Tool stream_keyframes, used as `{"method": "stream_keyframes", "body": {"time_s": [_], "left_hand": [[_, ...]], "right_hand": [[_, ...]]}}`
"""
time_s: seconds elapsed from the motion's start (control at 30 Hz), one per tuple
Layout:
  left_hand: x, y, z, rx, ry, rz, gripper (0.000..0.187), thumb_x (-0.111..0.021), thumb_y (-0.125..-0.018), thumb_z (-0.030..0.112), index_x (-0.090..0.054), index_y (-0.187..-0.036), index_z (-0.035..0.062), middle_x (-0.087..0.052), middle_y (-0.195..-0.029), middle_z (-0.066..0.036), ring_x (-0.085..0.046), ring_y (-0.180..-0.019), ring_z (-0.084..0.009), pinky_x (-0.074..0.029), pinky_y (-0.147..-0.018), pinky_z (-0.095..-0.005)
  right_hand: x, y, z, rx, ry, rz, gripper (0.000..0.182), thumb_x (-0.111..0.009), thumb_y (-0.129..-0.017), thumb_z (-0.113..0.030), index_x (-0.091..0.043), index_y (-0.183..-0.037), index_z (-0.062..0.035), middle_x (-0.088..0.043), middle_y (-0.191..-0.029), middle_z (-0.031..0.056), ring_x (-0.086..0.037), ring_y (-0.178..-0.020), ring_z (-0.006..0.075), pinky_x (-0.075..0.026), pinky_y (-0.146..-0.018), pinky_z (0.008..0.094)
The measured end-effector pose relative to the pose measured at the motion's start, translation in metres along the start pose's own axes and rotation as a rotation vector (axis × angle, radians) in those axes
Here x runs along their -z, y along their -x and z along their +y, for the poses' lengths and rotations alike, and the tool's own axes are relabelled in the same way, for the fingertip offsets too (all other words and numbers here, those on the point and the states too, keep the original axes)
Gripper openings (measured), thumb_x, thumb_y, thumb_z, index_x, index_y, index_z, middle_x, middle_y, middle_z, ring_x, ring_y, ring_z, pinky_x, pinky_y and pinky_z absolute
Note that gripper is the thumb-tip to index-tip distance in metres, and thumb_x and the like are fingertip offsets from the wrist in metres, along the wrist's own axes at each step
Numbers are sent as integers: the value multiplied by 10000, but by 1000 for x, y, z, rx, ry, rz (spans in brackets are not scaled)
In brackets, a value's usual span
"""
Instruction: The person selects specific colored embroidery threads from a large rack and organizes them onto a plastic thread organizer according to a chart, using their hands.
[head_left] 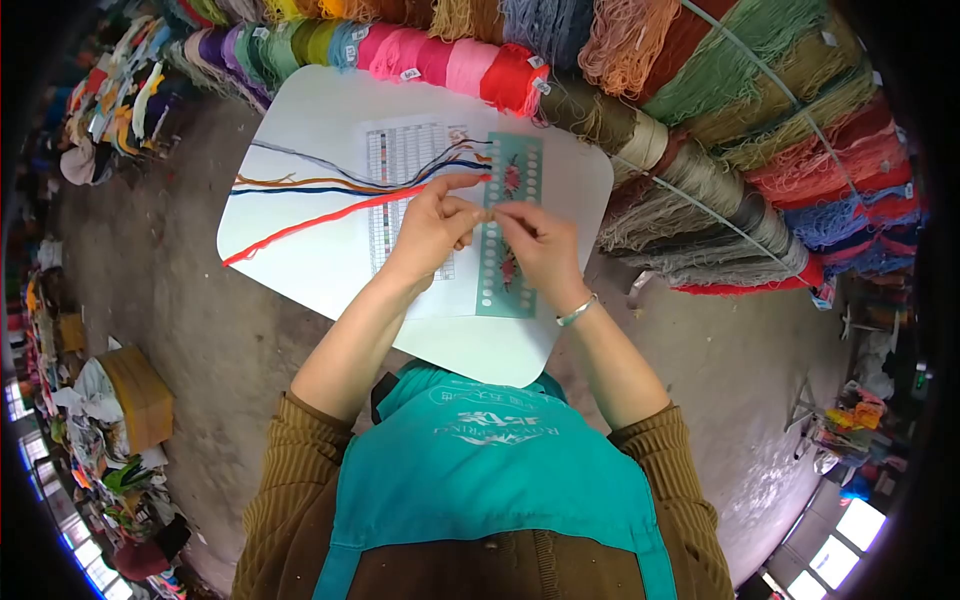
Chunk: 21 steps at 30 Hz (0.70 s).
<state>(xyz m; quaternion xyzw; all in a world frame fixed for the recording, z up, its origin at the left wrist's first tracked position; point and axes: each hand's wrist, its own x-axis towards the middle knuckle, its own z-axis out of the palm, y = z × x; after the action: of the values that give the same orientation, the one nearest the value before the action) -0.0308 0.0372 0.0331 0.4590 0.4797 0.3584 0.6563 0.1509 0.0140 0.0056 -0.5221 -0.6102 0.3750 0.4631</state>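
Note:
Over the left row of holes in a green thread card (533, 290) with printed flowers, my two hands meet at their fingertips. My left hand (432, 232) is closed in a pinch, its index finger stretched toward the card's edge. Passing beneath that hand, a red thread bundle (315, 228) reaches the card near that fingertip. My right hand (543, 245) is pinched too, thumb and forefinger touching the left fingertips. What lies between the fingers is too small to make out. Blue, orange-brown and grey threads (330, 186) run from the card's upper holes across the table to the left.
A printed chart sheet (405, 140) lies under the threads on the white table (300, 120). Hanks of coloured yarn (430, 58) hang along the table's far side, and more hang on a rack (740, 160) at right. A cardboard box (135, 395) sits on the floor at left.

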Motion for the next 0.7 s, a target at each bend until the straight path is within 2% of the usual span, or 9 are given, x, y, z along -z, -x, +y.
{"method": "stream_keyframes", "body": {"time_s": [0.03, 0.1, 0.2, 0.27, 0.37, 0.47, 0.5, 0.57, 0.7], "left_hand": [[0, -1, 0, 0, 3, 0, 425, -601, -942, 36, -487, -1348, -20, -679, -988, -75, -568, -727, -80, -445, -640, -209], [-3, -5, 0, 99, 158, 98, 416, -571, -979, 142, -495, -1355, -19, -645, -1127, -108, -625, -837, -150, -512, -724, -282], [-3, -7, 2, 190, 286, 49, 433, -530, -1004, 182, -476, -1376, -32, -587, -1247, -129, -641, -904, -184, -529, -761, -305], [-3, -8, 2, 204, 318, 45, 428, -528, -1003, 177, -480, -1370, -38, -587, -1242, -122, -634, -882, -183, -529, -766, -308], [-1, -14, 0, 247, 337, 33, 406, -520, -1008, 158, -492, -1365, -34, -596, -1210, -106, -617, -858, -158, -526, -758, -293], [-3, -22, -4, 279, 285, 15, 368, -518, -1012, 140, -517, -1348, -11, -607, -1112, -72, -596, -827, -120, -516, -727, -267], [-5, -25, -5, 284, 246, 2, 347, -523, -1009, 136, -534, -1330, 3, -610, -1043, -47, -586, -798, -106, -508, -708, -258], [-7, -31, -11, 253, 196, 3, 313, -525, -1008, 130, -554, -1298, 17, -610, -986, -30, -580, -771, -95, -496, -678, -246], [-9, -42, -15, 234, 113, 21, 228, -528, -1002, 112, -600, -1209, 49, -612, -858, 7, -566, -694, -76, -464, -604, -218]], "right_hand": [[-1, -6, 4, -66, -22, 65, 144, -685, -881, -112, -716, -1001, -40, -687, -752, 97, -637, -613, 145, -501, -578, 285], [-3, -26, 9, -88, 12, 118, 144, -681, -881, -123, -713, -995, -40, -694, -763, 102, -647, -625, 159, -508, -590, 295], [-11, -42, 24, -148, 60, 154, 142, -672, -877, -144, -694, -963, -32, -700, -783, 130, -679, -663, 213, -522, -626, 318], [-13, -41, 30, -51, 173, 152, 133, -666, -875, -141, -685, -954, -36, -697, -792, 146, -697, -705, 264, -530, -649, 333], [-13, -41, 30, -30, 136, 161, 114, -665, -866, -122, -672, -942, -38, -695, -804, 155, -699, -724, 301, -535, -661, 348], [-10, -40, 28, 4, 154, 150, 104, -663, -859, -103, -665, -936, -34, -706, -855, 161, -708, -760, 306, -542, -681, 354], [-10, -40, 29, 5, 157, 153, 104, -663, -859, -103, -665, -936, -34, -706, -855, 161, -708, -760, 306, -542, -681, 354], [-9, -39, 31, 10, 150, 142, 104, -667, -868, -60, -671, -954, -3, -724, -921, 117, -694, -853, 160, -534, -785, 285], [-9, -38, 35, 37, 118, 145, 111, -676, -860, -52, -669, -959, -2, -720, -923, 118, -695, -888, 161, -530, -809, 281]]}}
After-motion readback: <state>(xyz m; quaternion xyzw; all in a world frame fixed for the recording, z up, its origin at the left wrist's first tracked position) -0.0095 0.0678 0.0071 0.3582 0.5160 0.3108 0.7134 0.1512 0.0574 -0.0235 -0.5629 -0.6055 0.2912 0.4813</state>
